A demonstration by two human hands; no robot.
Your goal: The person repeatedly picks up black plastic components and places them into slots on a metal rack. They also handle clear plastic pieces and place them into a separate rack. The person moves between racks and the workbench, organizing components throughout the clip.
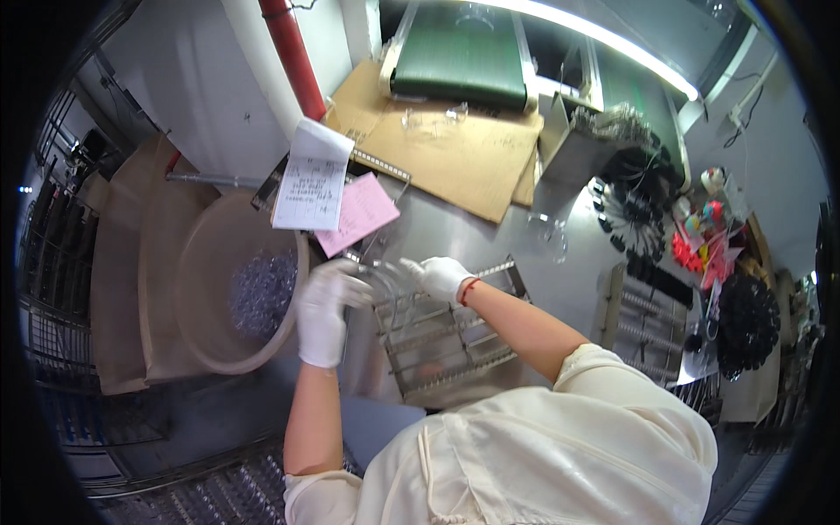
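Across a slotted rack (457,374) on a metal table (446,223), a person's gloved left hand (322,315) is holding its fingers loosely bent, the right hand (440,276) its fingertips close together; a clear curved piece (383,292) is showing between them, any grip on it too blurred to tell. A tub (206,293) of clear bits (262,293) is standing at left, a white pad (311,184) and pink slip (359,214) are crowding the space beyond, and cardboard (486,166) is lying before a green belt (459,52).

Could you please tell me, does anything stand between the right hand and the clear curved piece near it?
Nothing visible stands between the right hand and the clear curved piece; the metal rack lies below, not between them. Blur hides whether they touch.
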